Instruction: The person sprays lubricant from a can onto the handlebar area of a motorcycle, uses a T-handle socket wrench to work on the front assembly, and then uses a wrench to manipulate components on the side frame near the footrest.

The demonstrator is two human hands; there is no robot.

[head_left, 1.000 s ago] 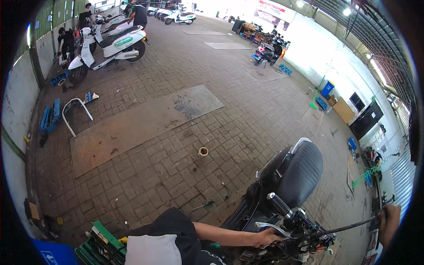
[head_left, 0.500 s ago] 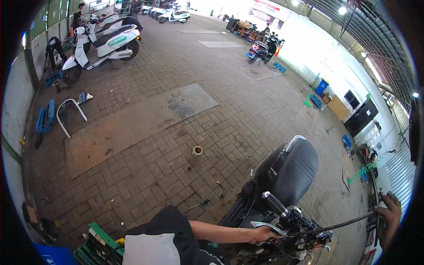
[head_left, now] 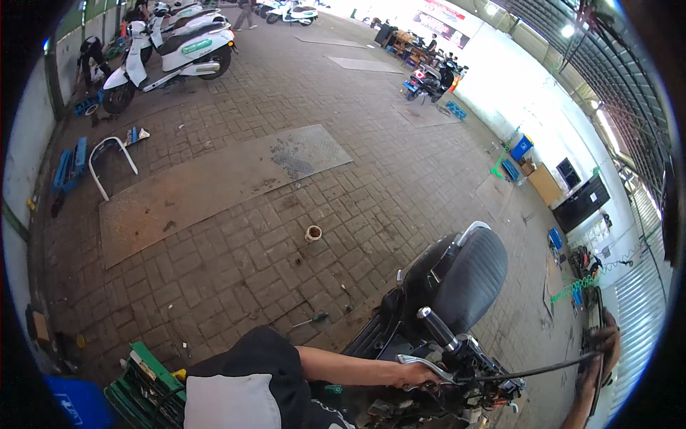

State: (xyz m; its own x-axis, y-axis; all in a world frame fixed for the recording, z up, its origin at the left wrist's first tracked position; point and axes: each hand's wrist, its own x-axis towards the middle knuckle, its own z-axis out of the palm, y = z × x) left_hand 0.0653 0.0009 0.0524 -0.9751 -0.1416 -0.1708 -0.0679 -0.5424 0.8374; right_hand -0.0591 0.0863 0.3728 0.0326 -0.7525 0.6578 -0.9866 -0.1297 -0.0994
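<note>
A motor scooter with a black ribbed seat [head_left: 471,275] stands in front of me, its handlebar parts exposed. My left hand [head_left: 418,374] is closed at the silver brake lever [head_left: 427,364], just below the handlebar grip [head_left: 437,329]. What its fingers pinch is hidden. From the handlebar a long black cable [head_left: 547,370] stretches to the right. My right hand [head_left: 607,350], raised at the right side, is closed around that cable, which bends downward past the hand.
A screwdriver [head_left: 311,320] and a small round container [head_left: 313,234] lie on the paving. At lower left is an open green toolbox [head_left: 146,386]. A metal plate [head_left: 229,189] covers part of the floor. White scooters [head_left: 175,61] and a bent-over person [head_left: 93,57] are at far left.
My right hand has shifted slightly left and down, and its fingers now wrap the cable more closely. My left hand stays at the lever. The view has tilted a little.
</note>
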